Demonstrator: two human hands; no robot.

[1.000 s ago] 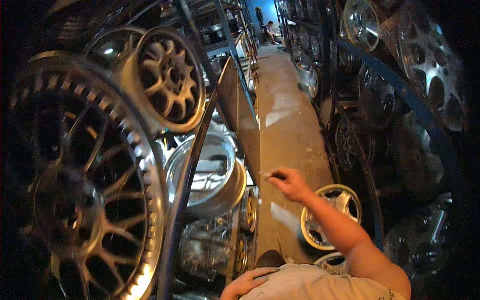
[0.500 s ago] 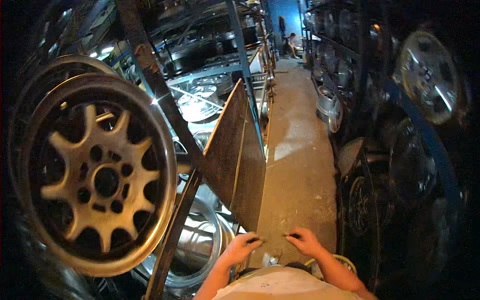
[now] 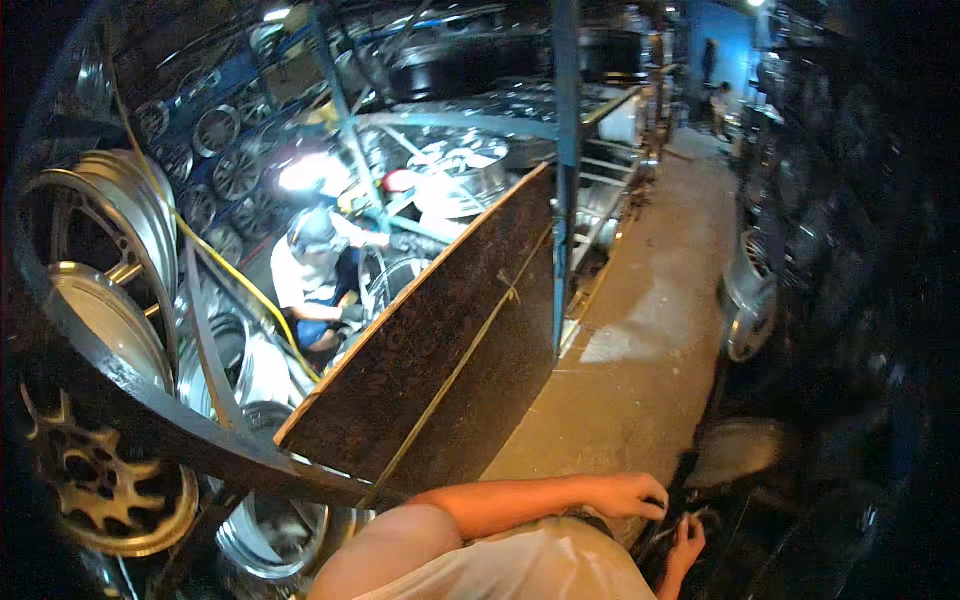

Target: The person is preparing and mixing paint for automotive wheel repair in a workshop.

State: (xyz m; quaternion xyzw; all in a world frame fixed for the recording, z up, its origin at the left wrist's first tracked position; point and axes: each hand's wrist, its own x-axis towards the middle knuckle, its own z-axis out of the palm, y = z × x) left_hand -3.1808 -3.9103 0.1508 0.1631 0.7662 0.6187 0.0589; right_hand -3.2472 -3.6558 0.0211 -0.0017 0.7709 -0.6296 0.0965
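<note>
My left hand [image 3: 632, 495] reaches across in front of my body toward the right, fingers curled and pinched together. Close by on the right is my right hand [image 3: 687, 543], also closed, thumb and fingers near one another. Something thin and dark shows by its fingertips, too small and blurred to name. Whether the left fingers hold anything cannot be made out. Both hands are at the lower edge, above the dark right side of the walkway [image 3: 640, 330]; neither touches a wheel rim.
Left, a metal beam [image 3: 215, 430] and a dark board [image 3: 430, 390] border the walkway. A bronze wheel rim [image 3: 110, 490] stands below the beam. Beyond the board, a co-worker [image 3: 315, 265] bends among silver rims. Shadowed rims [image 3: 750, 300] line the right; another person [image 3: 720, 108] is far ahead.
My view has swung left, bringing the co-worker into sight. The large bronze rim now appears lower and smaller. My hands have shifted right in the picture and come closer together, the left arm crossing my body.
</note>
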